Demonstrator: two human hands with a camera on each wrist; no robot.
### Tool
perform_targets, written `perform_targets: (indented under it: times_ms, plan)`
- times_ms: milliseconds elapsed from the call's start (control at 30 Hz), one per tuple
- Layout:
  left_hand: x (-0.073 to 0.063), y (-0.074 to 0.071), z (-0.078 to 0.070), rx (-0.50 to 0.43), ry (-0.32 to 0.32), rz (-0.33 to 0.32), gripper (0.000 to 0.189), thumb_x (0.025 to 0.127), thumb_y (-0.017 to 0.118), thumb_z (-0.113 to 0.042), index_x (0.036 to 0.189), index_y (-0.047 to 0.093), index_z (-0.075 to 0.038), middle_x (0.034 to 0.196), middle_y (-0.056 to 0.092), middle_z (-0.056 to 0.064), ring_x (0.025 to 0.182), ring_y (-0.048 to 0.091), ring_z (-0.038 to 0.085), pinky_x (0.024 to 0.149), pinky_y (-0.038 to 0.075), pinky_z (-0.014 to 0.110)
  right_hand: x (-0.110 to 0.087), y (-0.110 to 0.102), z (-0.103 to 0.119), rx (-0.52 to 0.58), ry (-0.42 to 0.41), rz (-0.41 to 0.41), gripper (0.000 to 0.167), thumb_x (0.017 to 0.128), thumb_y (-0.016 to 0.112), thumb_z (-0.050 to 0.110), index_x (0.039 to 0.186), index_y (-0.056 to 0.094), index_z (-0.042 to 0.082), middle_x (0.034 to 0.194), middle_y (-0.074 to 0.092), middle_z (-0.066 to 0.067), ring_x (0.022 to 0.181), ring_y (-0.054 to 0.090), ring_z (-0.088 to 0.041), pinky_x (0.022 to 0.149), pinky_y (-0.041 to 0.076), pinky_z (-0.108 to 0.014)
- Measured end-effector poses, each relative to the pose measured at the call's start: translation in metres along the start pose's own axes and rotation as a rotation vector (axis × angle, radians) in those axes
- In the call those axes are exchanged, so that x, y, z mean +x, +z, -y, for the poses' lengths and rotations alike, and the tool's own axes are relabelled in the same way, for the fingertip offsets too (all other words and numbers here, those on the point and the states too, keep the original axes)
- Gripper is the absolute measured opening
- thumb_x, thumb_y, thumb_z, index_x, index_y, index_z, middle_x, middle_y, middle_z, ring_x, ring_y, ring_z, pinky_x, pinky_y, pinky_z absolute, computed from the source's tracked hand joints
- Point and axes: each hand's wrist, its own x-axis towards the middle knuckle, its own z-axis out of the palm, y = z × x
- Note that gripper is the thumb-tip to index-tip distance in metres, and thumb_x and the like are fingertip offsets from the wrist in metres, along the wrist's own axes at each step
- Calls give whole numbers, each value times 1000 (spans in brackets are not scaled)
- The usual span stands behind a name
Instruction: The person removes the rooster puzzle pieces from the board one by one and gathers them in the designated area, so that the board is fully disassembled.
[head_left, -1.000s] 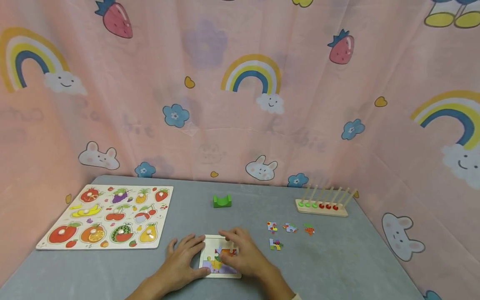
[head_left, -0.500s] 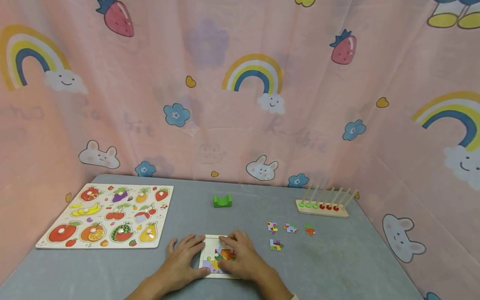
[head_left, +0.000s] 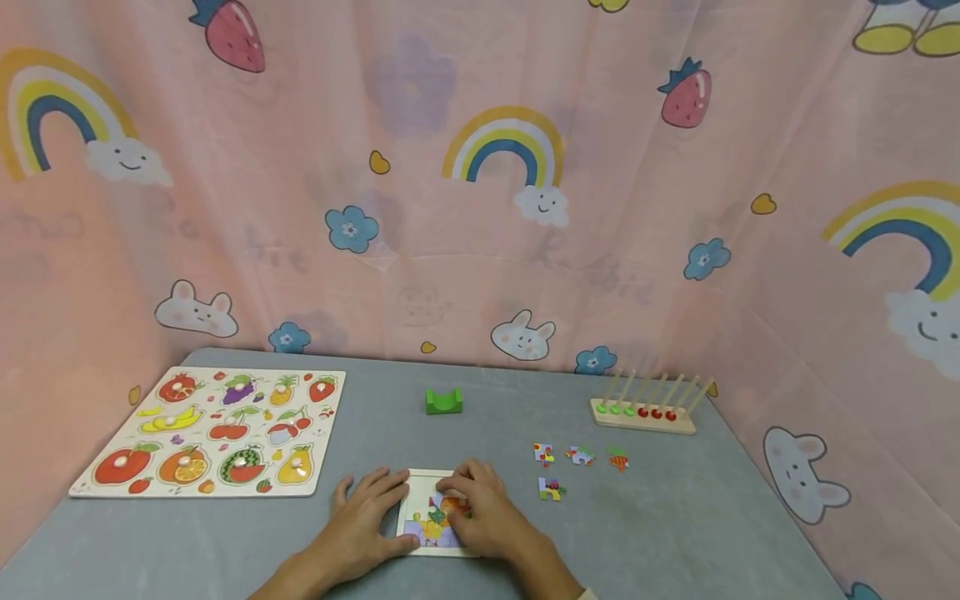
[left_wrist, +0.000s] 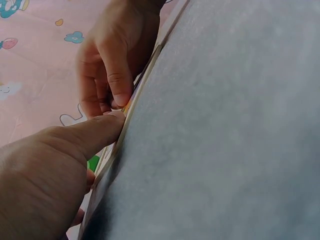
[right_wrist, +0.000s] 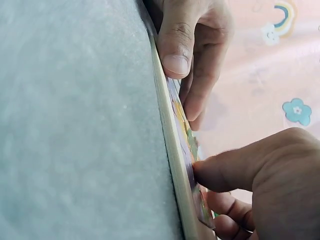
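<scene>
A small jigsaw tray [head_left: 437,551] with a pale wooden rim lies before me, several joined pieces [head_left: 431,532] filling its lower part. My left hand [head_left: 366,518] rests along the tray's left side, its fingers extended at the upper left corner and its thumb on the lower rim. Over the right half of the tray is my right hand [head_left: 489,517]. Its thumb and bent fingers pinch an orange and red puzzle piece [head_left: 453,505], partly hidden beneath them. In the right wrist view, the right thumb touches the puzzle's surface, its other fingers curled beyond.
Several loose puzzle pieces [head_left: 580,455] lie right of the tray. A fruit knob-puzzle board [head_left: 255,392] is at the left. Behind the tray stands a green curved block [head_left: 444,402]. A wooden peg rack [head_left: 645,421] with green and red beads stands at the back right.
The right hand's index finger has bent and drawn in toward the thumb over the tray's right half. My left hand and the loose pieces have kept their places.
</scene>
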Motion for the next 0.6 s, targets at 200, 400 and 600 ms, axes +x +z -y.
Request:
perform_targets:
  times_ms: [200,400,600]
  plan:
    - [1,-1,0,-4,-2,5,70,74,80,-45,122,63,2,137,52,11,130,37,41,95,8,69,0,2,-3,21,-53,-64,34,74,68,4,106,68,13,97,55,8,93,46,-10,83,38,-38]
    - [0,-1,1,-10,6,6,71,74,80,-46,122,63,3,137,52,12,130,37,41,95,8,70,-2,0,-2,-2,-103,-50,39,73,70,8,112,69,10,96,59,8,92,46,-9,84,39,-38]
    - [0,0,1,1,10,-8,69,74,80,-44,121,63,3,136,53,12,129,38,41,95,9,70,-3,-3,1,-32,-87,-1,43,76,72,13,118,68,10,101,57,8,94,44,-8,85,38,-37]
